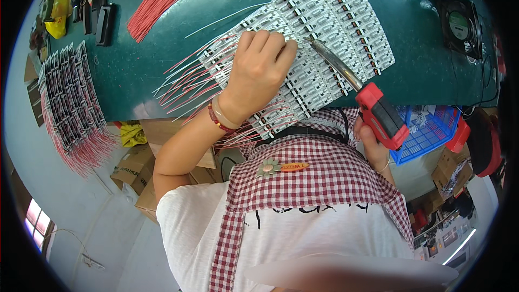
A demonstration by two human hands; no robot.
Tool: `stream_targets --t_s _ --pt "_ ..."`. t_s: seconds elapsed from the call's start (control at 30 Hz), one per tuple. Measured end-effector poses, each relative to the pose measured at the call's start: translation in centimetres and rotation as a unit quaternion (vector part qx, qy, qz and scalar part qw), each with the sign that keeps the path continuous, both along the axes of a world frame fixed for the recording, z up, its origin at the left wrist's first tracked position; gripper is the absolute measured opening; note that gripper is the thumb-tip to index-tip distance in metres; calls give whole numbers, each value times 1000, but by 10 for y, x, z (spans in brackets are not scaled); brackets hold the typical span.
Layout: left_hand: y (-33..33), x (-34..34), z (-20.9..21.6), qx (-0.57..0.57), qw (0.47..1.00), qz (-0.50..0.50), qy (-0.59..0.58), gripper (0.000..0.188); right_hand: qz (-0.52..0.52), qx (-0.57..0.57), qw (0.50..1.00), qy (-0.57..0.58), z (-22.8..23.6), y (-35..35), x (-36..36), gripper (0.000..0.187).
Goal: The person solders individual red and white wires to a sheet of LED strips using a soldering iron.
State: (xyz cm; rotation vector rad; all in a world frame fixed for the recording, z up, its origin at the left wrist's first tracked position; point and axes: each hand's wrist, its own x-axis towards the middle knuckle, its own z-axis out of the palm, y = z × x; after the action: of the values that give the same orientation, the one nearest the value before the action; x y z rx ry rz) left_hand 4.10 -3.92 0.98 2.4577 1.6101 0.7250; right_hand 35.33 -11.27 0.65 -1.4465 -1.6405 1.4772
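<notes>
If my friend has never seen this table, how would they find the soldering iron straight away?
Start at the green table and find the slanted sheet of pale circuit boards on it. Past its lower right edge, the person's right hand holds the soldering iron, which points up and left over the boards. Unlike them, it has a red-and-black handle and a metal barrel.

a red-and-black soldering iron [376,103] slants over a white circuit-board panel [309,82] askew on the green table [419,78], red and white wires [189,82] trailing leftward.
</notes>
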Motion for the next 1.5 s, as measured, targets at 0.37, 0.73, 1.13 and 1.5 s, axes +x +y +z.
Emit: stream_targets --t_s 0.37,0.73,1.13,1.5 --pt "1 -1 -2 13 1000 -15 -4 21 -33 28 999 -24 4 6 -8 30" --pt "4 0 0 17 999 0 28 21 -47 -39 997 49 6 -2 9 35" --pt "-5 8 2 -7 1000 -8 -12 27 -8 25 1000 -16 -1 -7 3 40" --pt "-5 9 3 -16 1000 -3 -15 26 -10 45 997 -54 -1 -11 7 22"
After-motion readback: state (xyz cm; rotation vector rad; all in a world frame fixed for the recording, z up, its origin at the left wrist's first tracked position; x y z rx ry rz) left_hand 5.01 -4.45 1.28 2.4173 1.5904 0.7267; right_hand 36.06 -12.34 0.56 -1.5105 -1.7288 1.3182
